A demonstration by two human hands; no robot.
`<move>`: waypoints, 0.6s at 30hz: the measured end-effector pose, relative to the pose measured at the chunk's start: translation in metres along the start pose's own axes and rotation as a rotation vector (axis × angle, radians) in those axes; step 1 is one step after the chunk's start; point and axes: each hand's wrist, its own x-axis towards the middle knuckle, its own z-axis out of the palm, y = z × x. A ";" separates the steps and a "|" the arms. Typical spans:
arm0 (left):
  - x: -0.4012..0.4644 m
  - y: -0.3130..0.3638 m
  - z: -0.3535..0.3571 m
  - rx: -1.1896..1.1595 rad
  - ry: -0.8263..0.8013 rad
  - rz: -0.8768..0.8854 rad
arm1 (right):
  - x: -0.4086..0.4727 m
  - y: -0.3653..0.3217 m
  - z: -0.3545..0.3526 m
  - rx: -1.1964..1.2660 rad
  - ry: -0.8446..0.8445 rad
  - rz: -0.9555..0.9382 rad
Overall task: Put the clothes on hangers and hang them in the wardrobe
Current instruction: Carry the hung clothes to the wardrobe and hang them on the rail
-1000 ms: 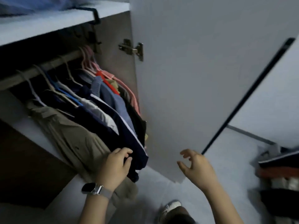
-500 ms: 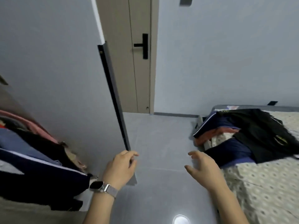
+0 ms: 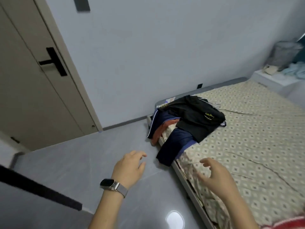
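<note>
Clothes: pile of clothes (image 3: 186, 123) heaped on the near-left corner of the bed, well beyond both hands; a black garment (image 3: 196, 116) lies on top, a navy piece (image 3: 173, 146) hangs over the bed's edge toward the floor, and an orange-red piece (image 3: 160, 131) shows between them.
Left hand: left hand (image 3: 129, 167) held in the air above the floor, palm down, fingers loosely spread and a little bent, holding nothing; a watch (image 3: 112, 185) with a pale band sits on the wrist.
Right hand: right hand (image 3: 216, 176) held in the air over the near edge of the bed, fingers apart and slightly curled, nothing in it.
Bed: bed (image 3: 255, 146) fills the right side, covered in a beige sheet with a repeating diamond pattern.
Floor: grey glossy floor (image 3: 82, 162) on the left, with a bright light reflection near the bottom.
Door: beige door (image 3: 33, 80) at far left with a black handle (image 3: 52, 61), closed.
Wall: pale wall (image 3: 165, 47) runs behind the bed.
Far right: low white stand (image 3: 274, 80) beyond the bed, with blurred items on it that I cannot make out.
</note>
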 end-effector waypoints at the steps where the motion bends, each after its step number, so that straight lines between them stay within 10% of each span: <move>1: 0.010 0.010 0.004 0.006 -0.024 0.037 | -0.003 0.010 -0.004 0.009 0.015 0.036; 18: 0.172 0.165 0.083 0.059 -0.338 0.682 | -0.032 0.109 -0.055 0.093 0.314 0.622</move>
